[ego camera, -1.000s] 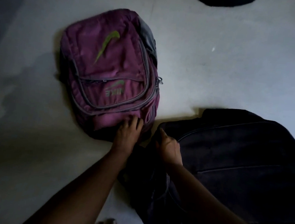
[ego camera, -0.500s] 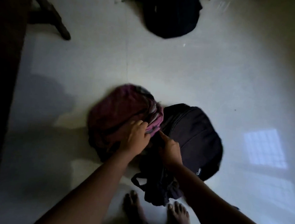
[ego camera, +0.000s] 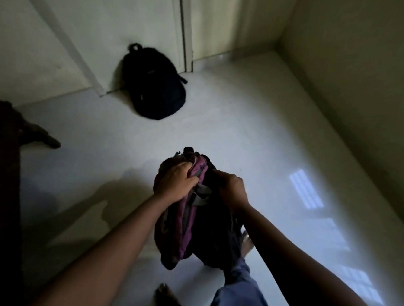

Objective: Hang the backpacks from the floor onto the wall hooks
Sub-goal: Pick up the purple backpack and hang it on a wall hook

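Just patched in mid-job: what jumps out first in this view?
At centre, the left hand grips the top of a purple backpack, and the right hand grips a dark backpack pressed against it. A third backpack, black, sits on the pale floor at the foot of the far wall, upper left. No wall hooks are in view.

Right of the purple backpack [ego camera: 187, 224], the black backpack [ego camera: 213, 238] melts into shadow, so what part the right hand [ego camera: 233, 189] has in its grip is unclear.
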`<state>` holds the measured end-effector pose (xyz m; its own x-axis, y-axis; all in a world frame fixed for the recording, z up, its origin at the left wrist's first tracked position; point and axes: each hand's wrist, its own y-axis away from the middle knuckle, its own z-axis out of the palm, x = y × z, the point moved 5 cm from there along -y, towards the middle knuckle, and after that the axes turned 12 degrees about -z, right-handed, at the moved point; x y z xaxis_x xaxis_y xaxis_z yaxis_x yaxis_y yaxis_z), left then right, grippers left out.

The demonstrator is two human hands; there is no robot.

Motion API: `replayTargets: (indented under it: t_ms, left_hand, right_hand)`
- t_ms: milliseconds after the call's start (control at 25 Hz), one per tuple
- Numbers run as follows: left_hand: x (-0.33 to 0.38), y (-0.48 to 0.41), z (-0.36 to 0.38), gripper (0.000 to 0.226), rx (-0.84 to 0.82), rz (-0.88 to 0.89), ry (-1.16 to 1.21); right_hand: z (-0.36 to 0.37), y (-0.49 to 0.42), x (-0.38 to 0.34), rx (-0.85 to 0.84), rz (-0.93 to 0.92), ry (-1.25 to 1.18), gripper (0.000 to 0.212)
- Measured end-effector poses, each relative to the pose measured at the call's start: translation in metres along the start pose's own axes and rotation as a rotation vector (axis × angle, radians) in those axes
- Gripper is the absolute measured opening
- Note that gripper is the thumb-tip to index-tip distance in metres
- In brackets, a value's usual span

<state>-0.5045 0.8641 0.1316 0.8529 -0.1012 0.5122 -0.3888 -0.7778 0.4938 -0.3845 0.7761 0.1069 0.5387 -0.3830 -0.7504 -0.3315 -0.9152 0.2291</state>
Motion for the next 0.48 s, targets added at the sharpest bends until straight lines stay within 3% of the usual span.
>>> replayTargets:
  t_ms: [320,480]
  left_hand:
    - [0.211,-0.069,0.030,0.018,0.121,-0.126,0.194]
    - [0.314,-0.133,0.060,0.029,0.078,-0.122,0.238]
  right_hand:
    - [-0.216,-0.082,0.057,0.033,0.007,0.092,0.042]
    - [-0.317,-0.129,0.111,0.131,0.095,0.073,0.038]
